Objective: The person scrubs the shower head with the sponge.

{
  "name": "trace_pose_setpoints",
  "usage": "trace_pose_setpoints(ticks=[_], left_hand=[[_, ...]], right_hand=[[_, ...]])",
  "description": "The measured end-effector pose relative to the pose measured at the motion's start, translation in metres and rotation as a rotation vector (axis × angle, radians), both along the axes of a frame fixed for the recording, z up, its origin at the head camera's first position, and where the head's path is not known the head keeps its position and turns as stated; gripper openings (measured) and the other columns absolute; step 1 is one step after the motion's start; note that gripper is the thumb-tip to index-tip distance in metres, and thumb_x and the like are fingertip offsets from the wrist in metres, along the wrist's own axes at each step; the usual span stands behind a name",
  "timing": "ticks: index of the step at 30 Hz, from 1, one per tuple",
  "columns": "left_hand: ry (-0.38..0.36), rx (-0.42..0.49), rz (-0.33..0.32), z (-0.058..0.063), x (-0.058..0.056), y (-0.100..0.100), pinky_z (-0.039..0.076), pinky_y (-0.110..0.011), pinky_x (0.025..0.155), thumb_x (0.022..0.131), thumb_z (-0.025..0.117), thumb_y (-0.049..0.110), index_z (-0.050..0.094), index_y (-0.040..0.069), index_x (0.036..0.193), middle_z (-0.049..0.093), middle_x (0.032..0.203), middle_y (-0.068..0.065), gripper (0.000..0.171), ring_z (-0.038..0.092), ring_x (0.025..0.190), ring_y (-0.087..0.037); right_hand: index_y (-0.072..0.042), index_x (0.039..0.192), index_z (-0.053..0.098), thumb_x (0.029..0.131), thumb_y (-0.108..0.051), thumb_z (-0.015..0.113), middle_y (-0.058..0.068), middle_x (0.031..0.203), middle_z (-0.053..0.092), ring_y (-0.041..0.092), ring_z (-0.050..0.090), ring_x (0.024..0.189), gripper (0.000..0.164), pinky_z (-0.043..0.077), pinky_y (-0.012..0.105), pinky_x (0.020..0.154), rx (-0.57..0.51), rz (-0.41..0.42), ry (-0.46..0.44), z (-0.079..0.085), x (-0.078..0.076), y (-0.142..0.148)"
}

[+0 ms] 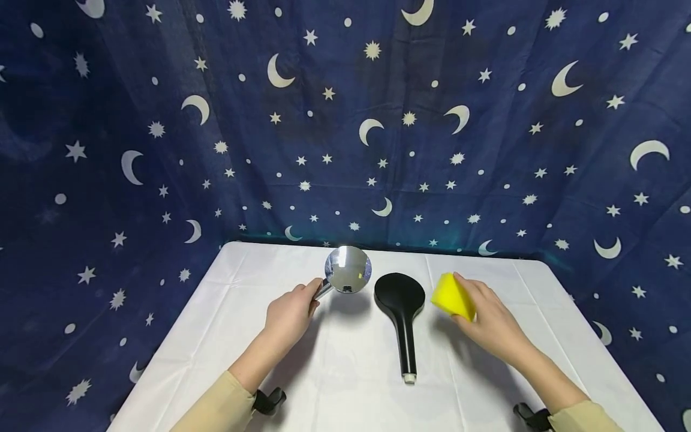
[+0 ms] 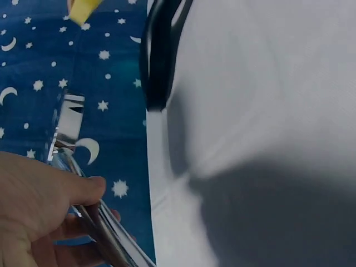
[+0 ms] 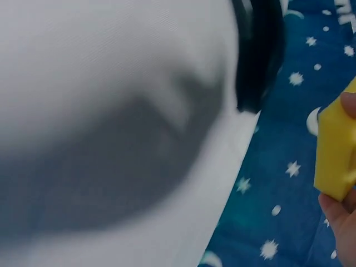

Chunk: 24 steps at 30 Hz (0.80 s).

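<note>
Head view: the left hand (image 1: 291, 312) is curling round the handle of a chrome shower head (image 1: 348, 270), holding it above the tabletop (image 1: 345, 390). The handle is slanting away and to the right, so the mirrored round face is sitting beyond the fingers. The right hand (image 1: 490, 324) is pinching a yellow sponge (image 1: 450, 295), thumb and fingers parted by its thickness. The sponge is hanging to the right of the chrome shower head; between them a black shower head (image 1: 400, 300) is lying on the tabletop, its long axis pointing nearly toward the person, round end farthest. Neither hand is touching it, and both held things are appearing about equally near that round end.

The palm is hiding part of the chrome handle, which is running out of the left wrist view at the bottom. The sponge's gripped side is staying partly covered; the blurry right wrist view is cutting it off at the edge and is leaving the chrome piece out entirely.
</note>
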<state>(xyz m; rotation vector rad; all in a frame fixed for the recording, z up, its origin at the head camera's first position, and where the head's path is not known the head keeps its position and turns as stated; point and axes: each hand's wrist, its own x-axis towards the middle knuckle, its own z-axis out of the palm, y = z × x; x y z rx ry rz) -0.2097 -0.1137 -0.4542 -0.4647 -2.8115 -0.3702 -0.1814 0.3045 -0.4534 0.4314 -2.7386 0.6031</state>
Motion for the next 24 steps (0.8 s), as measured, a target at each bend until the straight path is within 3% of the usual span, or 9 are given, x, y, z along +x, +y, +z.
trace_pose_setpoints(ticks=[2, 8, 10, 14, 18, 24], left_hand=[[-0.016, 0.0, -0.034, 0.002, -0.004, 0.007, 0.043, -0.033, 0.044, 0.093, 0.078, 0.021, 0.062, 0.021, 0.132, 0.068, 0.089, -0.002, 0.043, 0.061, 0.061, -0.016], [-0.191, 0.058, -0.113, 0.009, -0.011, 0.03, 0.046, -0.033, 0.053, 0.095, 0.075, 0.022, 0.064, 0.021, 0.124, 0.067, 0.088, 0.003, 0.032, 0.058, 0.068, -0.01], [-0.208, 0.054, -0.124, 0.01, -0.012, 0.036, 0.048, -0.034, 0.055, 0.095, 0.074, 0.023, 0.064, 0.021, 0.122, 0.067, 0.089, 0.004, 0.029, 0.059, 0.07, -0.01], [-0.205, 0.049, -0.128, 0.009, -0.011, 0.044, 0.048, -0.035, 0.055, 0.096, 0.074, 0.023, 0.064, 0.021, 0.116, 0.067, 0.088, 0.004, 0.023, 0.059, 0.07, -0.011], [-0.176, 0.033, -0.127, 0.01, -0.01, 0.047, 0.048, -0.035, 0.053, 0.094, 0.075, 0.023, 0.065, 0.02, 0.117, 0.068, 0.087, 0.003, 0.025, 0.059, 0.069, -0.011], [-0.07, 0.008, -0.138, 0.012, -0.005, 0.055, 0.043, -0.032, 0.046, 0.091, 0.079, 0.023, 0.064, 0.021, 0.109, 0.066, 0.081, 0.004, 0.024, 0.06, 0.065, -0.011]], right_hand=[[-0.01, 0.158, 0.038, 0.083, -0.019, 0.083, 0.021, 0.138, 0.051, 0.037, 0.053, 0.117, 0.088, 0.049, 0.06, 0.093, -0.02, -0.002, 0.015, 0.006, -0.007, -0.012], [-0.017, 0.16, 0.035, 0.087, -0.03, 0.08, 0.015, 0.139, 0.052, 0.032, 0.054, 0.116, 0.087, 0.05, 0.055, 0.093, -0.087, 0.024, 0.017, 0.021, -0.026, -0.051], [-0.02, 0.161, 0.034, 0.09, -0.032, 0.078, 0.014, 0.14, 0.052, 0.032, 0.054, 0.119, 0.085, 0.049, 0.056, 0.097, -0.112, 0.03, 0.014, 0.024, -0.03, -0.061], [-0.022, 0.159, 0.039, 0.094, -0.033, 0.075, 0.013, 0.145, 0.05, 0.034, 0.051, 0.124, 0.075, 0.048, 0.059, 0.1, -0.139, 0.031, 0.016, 0.032, -0.035, -0.076], [-0.021, 0.156, 0.046, 0.096, -0.034, 0.071, 0.015, 0.149, 0.047, 0.037, 0.049, 0.127, 0.066, 0.048, 0.058, 0.1, -0.084, 0.038, 0.033, 0.036, -0.04, -0.088], [-0.018, 0.153, 0.05, 0.093, -0.032, 0.07, 0.018, 0.145, 0.05, 0.039, 0.051, 0.122, 0.064, 0.048, 0.056, 0.099, 0.02, -0.004, 0.077, 0.033, -0.044, -0.102]])
